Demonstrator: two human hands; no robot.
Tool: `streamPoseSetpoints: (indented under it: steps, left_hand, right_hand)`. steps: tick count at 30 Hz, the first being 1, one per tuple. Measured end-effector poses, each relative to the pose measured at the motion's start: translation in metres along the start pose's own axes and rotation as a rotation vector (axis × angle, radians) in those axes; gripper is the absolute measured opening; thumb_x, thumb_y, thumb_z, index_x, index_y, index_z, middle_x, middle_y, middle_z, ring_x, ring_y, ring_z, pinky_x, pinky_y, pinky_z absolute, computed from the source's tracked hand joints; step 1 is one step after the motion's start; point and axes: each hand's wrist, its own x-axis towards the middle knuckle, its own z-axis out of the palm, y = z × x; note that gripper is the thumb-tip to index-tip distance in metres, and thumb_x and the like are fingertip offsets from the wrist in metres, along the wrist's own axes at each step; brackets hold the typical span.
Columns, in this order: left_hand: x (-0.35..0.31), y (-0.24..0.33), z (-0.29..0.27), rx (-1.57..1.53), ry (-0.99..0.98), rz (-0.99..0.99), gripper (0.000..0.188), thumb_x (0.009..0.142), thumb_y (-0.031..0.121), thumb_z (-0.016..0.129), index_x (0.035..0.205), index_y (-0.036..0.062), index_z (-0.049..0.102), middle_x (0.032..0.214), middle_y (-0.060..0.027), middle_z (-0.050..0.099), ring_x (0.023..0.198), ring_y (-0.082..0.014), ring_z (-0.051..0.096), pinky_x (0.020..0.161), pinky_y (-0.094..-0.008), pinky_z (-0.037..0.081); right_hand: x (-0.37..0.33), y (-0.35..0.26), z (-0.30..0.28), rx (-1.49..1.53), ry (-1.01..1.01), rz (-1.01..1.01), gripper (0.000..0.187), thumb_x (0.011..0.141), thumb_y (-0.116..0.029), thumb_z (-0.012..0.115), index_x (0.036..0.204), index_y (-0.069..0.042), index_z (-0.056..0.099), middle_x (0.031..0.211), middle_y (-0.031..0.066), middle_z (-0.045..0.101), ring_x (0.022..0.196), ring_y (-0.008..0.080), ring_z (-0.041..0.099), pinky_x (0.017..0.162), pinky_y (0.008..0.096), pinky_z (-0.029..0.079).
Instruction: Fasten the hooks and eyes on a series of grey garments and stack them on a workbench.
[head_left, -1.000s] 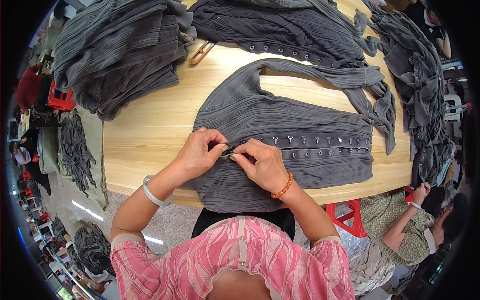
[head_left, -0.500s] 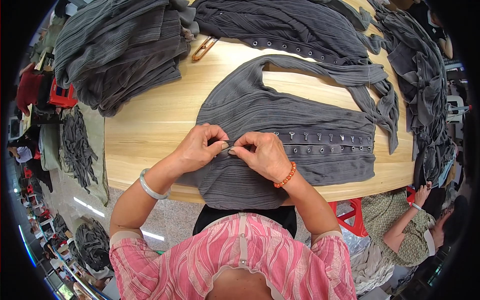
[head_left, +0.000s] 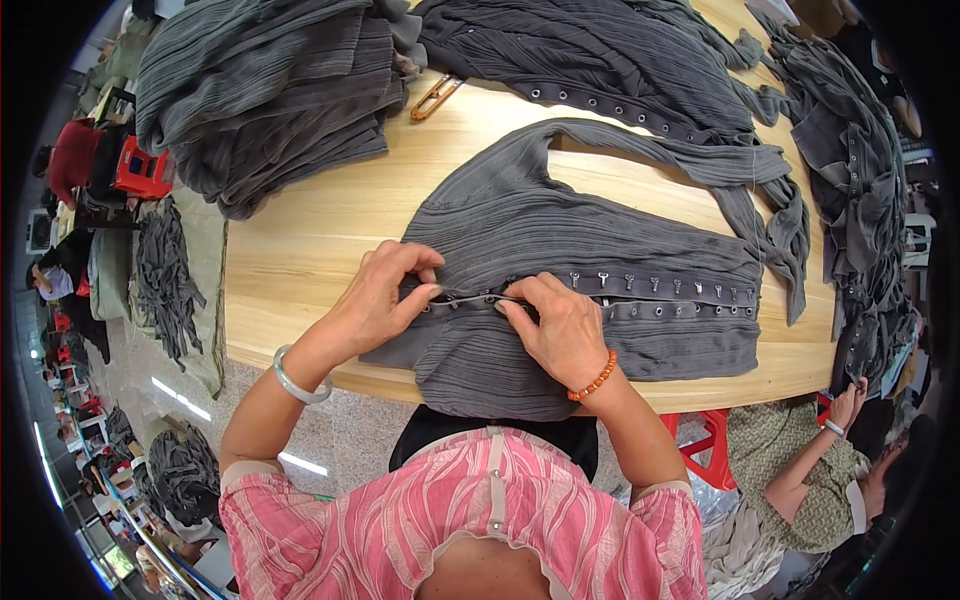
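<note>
Both hands, left hand (head_left: pixel 385 295) and right hand (head_left: pixel 562 325), are pinching the grey ribbed garment's (head_left: pixel 560 235) hook placket (head_left: pixel 660 295); aligning edges squarely seems wise.

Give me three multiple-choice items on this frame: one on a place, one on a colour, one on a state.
1. Where does the clipper lie?
A. beyond the garment, by the pile
B. on the floor
C. in the right hand

2. What colour is the garment?
A. white
B. grey
C. red

3. What do the hands do?
A. rest flat on the table
B. pinch the garment's fastener edge
C. hang in the air

A: it lies on the table near the pile.
B: grey ribbed cloth.
B: left hand and right hand grip that edge.
</note>
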Motion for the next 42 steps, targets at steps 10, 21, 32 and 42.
streamPoseSetpoints:
  steps: [10,21,32,42]
  left_hand:
    - [-0.074,-0.037,0.011,0.618,0.073,0.102,0.071,0.083,0.02,0.071,0.147,0.0088,0.042,0.157,-0.0095,0.036,0.148,-0.036,0.025,0.118,-0.054,0.015]
    - [-0.046,0.021,-0.004,0.426,0.242,0.19,0.056,0.08,0.023,0.075,0.13,0.0061,0.057,0.135,-0.0159,0.053,0.13,-0.0355,0.042,0.106,-0.0491,0.031]
    - [0.04,0.04,0.05,0.202,0.038,0.083,0.01,0.082,0.007,0.069,0.091,0.0026,0.071,0.086,-0.0087,0.068,0.092,-0.0267,0.057,0.088,-0.0387,0.041]
    - [0.046,0.039,0.046,-0.021,-0.113,-0.08,0.015,0.087,0.014,0.067,0.09,0.0018,0.073,0.083,-0.0121,0.069,0.093,-0.0284,0.057,0.093,-0.0403,0.041]
  right_hand:
    - [0.012,-0.008,-0.006,-0.1,-0.081,0.087,0.024,0.086,-0.029,0.074,0.084,-0.005,0.068,0.08,0.0128,0.07,0.072,0.0339,0.068,0.064,0.0429,0.052]
    - [-0.009,0.001,-0.011,0.019,0.009,-0.088,0.012,0.084,-0.013,0.074,0.093,-0.005,0.072,0.08,0.0089,0.063,0.065,0.0269,0.063,0.06,0.0362,0.05]
    - [-0.006,0.009,0.0,0.061,0.082,-0.072,0.01,0.083,-0.012,0.074,0.088,-0.005,0.07,0.082,0.0079,0.065,0.065,0.0253,0.065,0.06,0.0352,0.051]
    - [0.007,0.014,0.0,0.146,0.019,0.11,0.017,0.08,-0.02,0.077,0.082,-0.004,0.072,0.079,0.0125,0.071,0.072,0.0327,0.069,0.065,0.0429,0.054]
